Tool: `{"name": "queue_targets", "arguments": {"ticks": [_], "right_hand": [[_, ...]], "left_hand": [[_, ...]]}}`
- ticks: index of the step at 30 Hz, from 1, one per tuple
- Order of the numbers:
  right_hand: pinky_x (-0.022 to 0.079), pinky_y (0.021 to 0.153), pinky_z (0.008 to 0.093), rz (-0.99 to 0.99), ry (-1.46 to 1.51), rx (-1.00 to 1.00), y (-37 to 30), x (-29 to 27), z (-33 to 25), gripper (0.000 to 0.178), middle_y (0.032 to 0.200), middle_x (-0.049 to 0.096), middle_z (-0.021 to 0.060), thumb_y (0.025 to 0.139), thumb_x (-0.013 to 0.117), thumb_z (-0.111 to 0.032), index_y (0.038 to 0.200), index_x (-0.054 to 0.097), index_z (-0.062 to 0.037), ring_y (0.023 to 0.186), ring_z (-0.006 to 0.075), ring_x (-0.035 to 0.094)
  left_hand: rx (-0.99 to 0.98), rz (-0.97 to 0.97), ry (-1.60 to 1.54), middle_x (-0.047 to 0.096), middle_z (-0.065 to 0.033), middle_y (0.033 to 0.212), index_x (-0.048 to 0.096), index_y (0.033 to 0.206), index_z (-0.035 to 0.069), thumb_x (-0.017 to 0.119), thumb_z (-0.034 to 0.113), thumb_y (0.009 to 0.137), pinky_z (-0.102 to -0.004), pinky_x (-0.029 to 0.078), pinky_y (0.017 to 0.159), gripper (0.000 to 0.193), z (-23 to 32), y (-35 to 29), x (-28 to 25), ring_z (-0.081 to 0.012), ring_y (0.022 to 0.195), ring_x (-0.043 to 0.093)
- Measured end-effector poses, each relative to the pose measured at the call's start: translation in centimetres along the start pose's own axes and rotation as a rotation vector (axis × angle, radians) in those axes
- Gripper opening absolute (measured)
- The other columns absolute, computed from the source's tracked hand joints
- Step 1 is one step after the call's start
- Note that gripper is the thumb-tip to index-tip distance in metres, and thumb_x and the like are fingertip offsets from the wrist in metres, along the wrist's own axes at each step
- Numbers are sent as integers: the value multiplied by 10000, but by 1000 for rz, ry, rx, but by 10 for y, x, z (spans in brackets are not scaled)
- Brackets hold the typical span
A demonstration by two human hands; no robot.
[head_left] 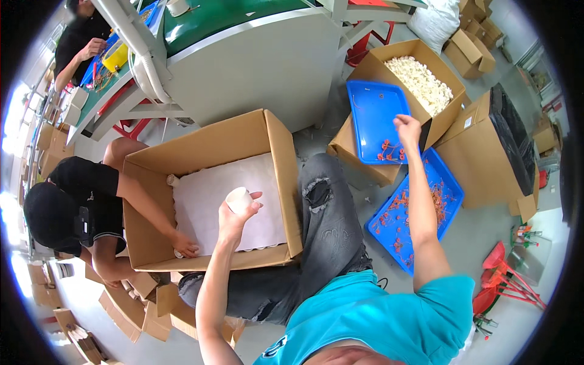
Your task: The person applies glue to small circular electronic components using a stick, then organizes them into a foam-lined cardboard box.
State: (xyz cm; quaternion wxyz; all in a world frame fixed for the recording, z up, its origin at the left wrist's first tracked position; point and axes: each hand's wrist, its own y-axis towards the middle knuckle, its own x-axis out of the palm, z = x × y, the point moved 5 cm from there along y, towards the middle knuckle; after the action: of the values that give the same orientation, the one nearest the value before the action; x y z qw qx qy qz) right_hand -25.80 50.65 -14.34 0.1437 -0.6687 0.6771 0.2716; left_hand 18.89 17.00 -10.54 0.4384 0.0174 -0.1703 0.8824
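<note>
My left hand (236,220) is closed around a small white cylindrical piece (239,199), held above the open cardboard box (201,145). A white sheet (243,182) lies flat inside that box, with white round pieces showing along its edges. My right hand (407,129) is over the upper blue tray (371,115), its fingers curled together. Whatever it may hold is too small to make out. Several orange-red parts with thin wires (387,151) lie at the near end of this tray, below my right hand.
A lower blue tray (389,228) holds more orange-red wired parts. Behind the trays stands a box of small cream-white pieces (420,82). At left, a co-worker's hand (185,244) reaches into the cardboard box. A lined carton (480,152) stands right; a green-topped workbench (219,24) is ahead.
</note>
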Motion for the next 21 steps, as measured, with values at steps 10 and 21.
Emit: {"name": "queue_targets", "arguments": {"ticks": [10, 21], "right_hand": [[575, 788, 264, -801, 1245, 182, -79, 45, -180, 272, 1082, 677, 177, 965, 572, -35, 1220, 598, 57, 900, 184, 677], [575, 753, 290, -1559, 970, -57, -273, 193, -350, 231, 992, 694, 111, 878, 632, 50, 1101, 688, 51, 854, 193, 696]], "left_hand": [[302, -78, 80, 638, -136, 1236, 604, 1172, -4, 780, 301, 773, -360, 469, 957, 532, 39, -2, -16, -217, 1096, 607], [418, -55, -155, 679, -170, 1083, 611, 1028, 46, 814, 325, 729, -397, 480, 932, 457, 84, -16, -77, -263, 1047, 645]]}}
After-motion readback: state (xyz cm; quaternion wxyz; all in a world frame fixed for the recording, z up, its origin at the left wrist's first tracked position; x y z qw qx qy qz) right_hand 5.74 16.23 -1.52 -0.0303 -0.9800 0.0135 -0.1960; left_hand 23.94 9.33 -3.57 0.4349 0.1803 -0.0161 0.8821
